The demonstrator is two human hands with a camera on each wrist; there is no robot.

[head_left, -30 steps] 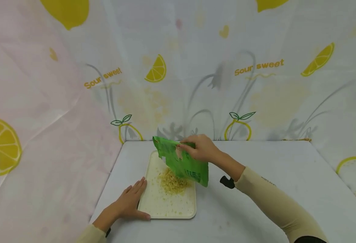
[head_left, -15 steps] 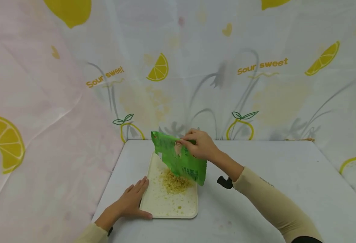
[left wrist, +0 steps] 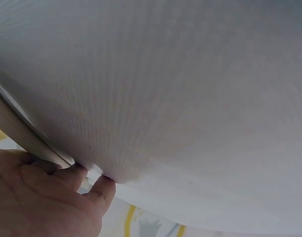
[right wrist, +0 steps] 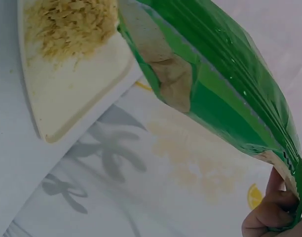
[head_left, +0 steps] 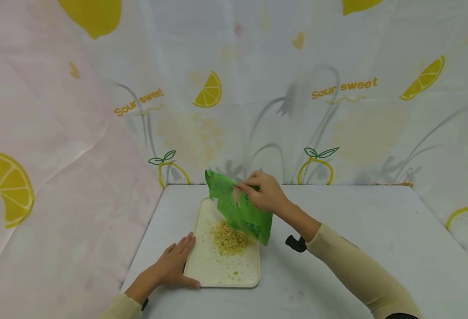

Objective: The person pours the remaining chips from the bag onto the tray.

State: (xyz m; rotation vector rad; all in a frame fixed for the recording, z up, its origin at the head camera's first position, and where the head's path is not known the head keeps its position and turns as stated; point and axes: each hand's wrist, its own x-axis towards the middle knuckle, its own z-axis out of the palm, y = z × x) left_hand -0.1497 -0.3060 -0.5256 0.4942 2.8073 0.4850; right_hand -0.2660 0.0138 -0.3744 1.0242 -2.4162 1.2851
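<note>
My right hand [head_left: 267,192] pinches the upper edge of a torn green plastic food bag [head_left: 239,212], also seen in the right wrist view, where the bag [right wrist: 225,94] slants past the fingers. The bag hangs tilted above the right part of a cream rectangular tray [head_left: 202,268]. On the tray lies a heap of pale yellow crumbly flakes [head_left: 230,241], with loose bits scattered around it. My left hand [head_left: 174,266] rests with straight fingers along the tray's left edge, thumb at the near left corner. In the left wrist view, its fingertips touch the white surface beside the tray.
The tray stands on a white-covered table [head_left: 337,266] toward its left side. Behind the table hangs a lemon-print cloth backdrop [head_left: 254,110], and a pinkish cloth [head_left: 70,177] borders the left side. A black camera mount [head_left: 296,243] sits at my right wrist.
The green bag has been lifted slightly, and its upper left corner has swung a little to the right. My left hand has stayed against the tray.
</note>
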